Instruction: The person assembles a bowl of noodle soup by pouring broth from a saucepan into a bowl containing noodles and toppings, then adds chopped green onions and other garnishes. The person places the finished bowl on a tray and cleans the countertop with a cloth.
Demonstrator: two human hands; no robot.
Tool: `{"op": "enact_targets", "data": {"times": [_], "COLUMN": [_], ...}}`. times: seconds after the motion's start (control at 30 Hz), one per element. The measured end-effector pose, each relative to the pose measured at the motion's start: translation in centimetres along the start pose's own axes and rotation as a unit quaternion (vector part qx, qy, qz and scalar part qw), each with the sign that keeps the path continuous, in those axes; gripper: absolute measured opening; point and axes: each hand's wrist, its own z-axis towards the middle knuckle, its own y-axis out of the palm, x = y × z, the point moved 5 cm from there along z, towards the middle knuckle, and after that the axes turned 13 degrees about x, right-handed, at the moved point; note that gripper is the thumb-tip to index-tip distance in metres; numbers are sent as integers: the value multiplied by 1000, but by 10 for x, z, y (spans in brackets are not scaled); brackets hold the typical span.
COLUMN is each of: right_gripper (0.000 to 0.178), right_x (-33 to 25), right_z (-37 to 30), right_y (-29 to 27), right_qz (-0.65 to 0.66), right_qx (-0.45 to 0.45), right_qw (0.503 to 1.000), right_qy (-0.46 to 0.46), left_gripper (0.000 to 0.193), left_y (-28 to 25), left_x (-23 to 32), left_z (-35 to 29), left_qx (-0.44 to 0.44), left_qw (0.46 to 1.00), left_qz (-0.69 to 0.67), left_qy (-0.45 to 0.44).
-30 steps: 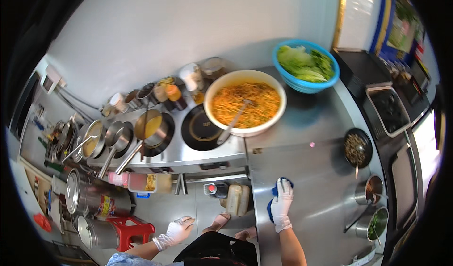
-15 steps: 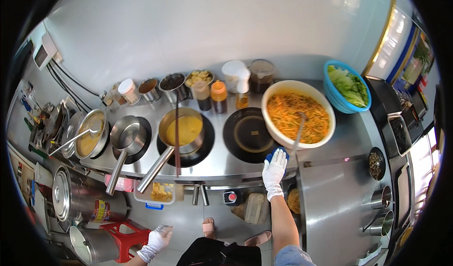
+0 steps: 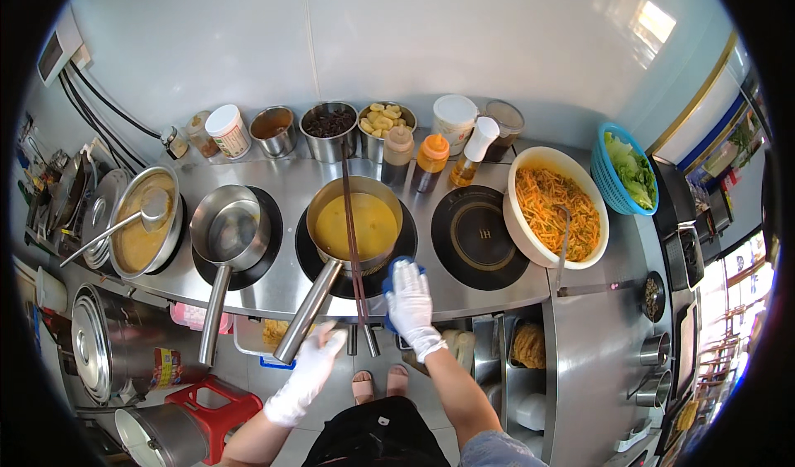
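My right hand [image 3: 409, 301], in a white glove, lies flat on a blue cloth [image 3: 387, 285], pressing it to the counter's front edge beside the middle burner. My left hand [image 3: 308, 368], also gloved, hovers below the counter edge near a saucepan handle [image 3: 308, 314], apart from it. It looks empty, its fingers loosely stretched. That saucepan [image 3: 315, 219] holds yellow liquid and sits on a black burner plate. Long dark chopsticks [image 3: 354, 252] lie across its rim, their near ends close to my right hand.
Left are another saucepan [image 3: 225, 227] and a bowl with a ladle [image 3: 147, 243]. Right of the bare burner plate [image 3: 480, 239] stands a white basin of shredded vegetables [image 3: 559, 219], then a blue basket of lettuce [image 3: 609, 177]. Bottles and tubs line the wall. A red stool [image 3: 217, 405] stands lower left.
My right hand has wiped leftward with the blue cloth, from beside the basin to beside the middle saucepan. My left hand has risen and moved right, toward the saucepan handle. The view has shifted.
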Motion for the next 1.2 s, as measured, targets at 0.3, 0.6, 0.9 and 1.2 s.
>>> {"op": "enact_targets", "data": {"times": [0.3, 0.6, 0.9, 1.2], "right_gripper": [64, 68, 64, 63], "right_x": [42, 110, 93, 103], "right_z": [82, 135, 123, 145], "right_y": [17, 23, 21, -4], "right_qz": [-41, -75, -33, 152], "right_qx": [-3, 37, -126, -27], "right_qw": [999, 988, 991, 984], "right_qy": [13, 133, -23, 83], "left_gripper": [17, 24, 21, 14], "left_y": [70, -36, -84, -147], "left_x": [36, 77, 14, 5], "left_z": [68, 12, 18, -95], "left_qx": [-67, 124, 164, 469], "left_qw": [964, 986, 950, 868], "left_qz": [-209, 44, 223, 105], "left_qy": [-152, 99, 143, 126]}}
